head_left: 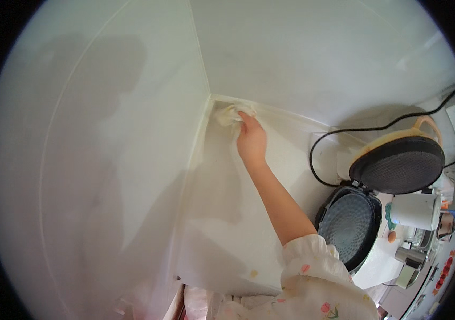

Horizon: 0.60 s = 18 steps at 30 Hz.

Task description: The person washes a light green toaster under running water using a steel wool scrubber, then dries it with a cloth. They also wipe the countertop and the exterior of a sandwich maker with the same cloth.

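My right hand (252,140) grips a crumpled whitish cloth (227,116) in the back left corner of a white countertop (219,192). The cloth lies against the counter, close to where the two walls meet. Part of it is hidden under my fingers. A sleeve with a flower print (311,260) covers the upper part of that arm. My left hand is out of view.
Right of my forearm an electric griddle (349,228) stands with its lid (399,164) raised. Its black power cord (311,152) loops over the counter. Farther right are a white canister (415,210) and an egg (392,237). Tiled walls (131,100) bound the corner.
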Tool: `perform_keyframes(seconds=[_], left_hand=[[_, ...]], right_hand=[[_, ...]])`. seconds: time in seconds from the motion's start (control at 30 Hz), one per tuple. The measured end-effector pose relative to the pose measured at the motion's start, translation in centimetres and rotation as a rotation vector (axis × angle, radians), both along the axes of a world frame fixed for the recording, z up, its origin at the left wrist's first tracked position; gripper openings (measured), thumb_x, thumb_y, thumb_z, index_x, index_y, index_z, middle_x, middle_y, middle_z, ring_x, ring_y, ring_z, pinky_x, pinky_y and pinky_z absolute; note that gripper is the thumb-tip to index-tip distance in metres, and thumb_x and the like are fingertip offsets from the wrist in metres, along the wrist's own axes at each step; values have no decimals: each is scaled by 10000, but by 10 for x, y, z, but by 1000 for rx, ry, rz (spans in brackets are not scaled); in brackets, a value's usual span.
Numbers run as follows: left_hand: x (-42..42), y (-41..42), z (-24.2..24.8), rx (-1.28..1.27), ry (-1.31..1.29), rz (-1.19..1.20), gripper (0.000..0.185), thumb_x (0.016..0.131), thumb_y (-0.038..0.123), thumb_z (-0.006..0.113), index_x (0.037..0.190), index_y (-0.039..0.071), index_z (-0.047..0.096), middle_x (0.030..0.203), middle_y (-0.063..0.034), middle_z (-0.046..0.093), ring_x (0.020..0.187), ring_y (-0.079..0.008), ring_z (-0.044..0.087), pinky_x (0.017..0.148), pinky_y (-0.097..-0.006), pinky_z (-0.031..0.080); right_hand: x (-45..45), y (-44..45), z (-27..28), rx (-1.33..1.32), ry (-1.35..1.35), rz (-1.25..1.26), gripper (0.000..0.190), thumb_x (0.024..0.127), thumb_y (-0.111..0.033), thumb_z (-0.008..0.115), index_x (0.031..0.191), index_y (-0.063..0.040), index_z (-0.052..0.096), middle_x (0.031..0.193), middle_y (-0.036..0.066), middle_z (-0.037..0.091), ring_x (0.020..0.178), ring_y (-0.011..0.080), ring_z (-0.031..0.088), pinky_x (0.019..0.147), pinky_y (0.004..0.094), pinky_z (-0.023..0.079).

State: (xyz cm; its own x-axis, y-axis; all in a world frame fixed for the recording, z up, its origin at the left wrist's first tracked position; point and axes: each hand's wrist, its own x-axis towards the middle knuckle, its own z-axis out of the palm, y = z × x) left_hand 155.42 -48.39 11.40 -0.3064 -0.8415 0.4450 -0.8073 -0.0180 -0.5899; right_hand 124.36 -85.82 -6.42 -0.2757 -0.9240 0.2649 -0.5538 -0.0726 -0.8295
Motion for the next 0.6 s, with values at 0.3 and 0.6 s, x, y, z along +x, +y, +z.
perform_keyframes(seconds=[0.3, 0.6], left_hand=[[0, 2, -3, 8, 1, 31, 253, 838, 268, 590, 945, 40, 612, 986, -94, 618, 913, -279, 568, 832, -451, 432], [-3, 4, 0, 10, -13, 41, 275, 837, 285, 591, 963, 41, 608, 999, -89, 616, 923, -276, 564, 845, -452, 426]], right_hand=[[-112, 61, 13, 532, 26, -249, 357, 883, -155, 529, 1190, 25, 527, 1142, 154, 595, 1019, 289, 570, 889, 381, 443], [-49, 55, -43, 272, 511, -108, 561, 876, -194, 532, 1346, 52, 349, 1417, 197, 340, 1323, 326, 302, 1096, 410, 241]])
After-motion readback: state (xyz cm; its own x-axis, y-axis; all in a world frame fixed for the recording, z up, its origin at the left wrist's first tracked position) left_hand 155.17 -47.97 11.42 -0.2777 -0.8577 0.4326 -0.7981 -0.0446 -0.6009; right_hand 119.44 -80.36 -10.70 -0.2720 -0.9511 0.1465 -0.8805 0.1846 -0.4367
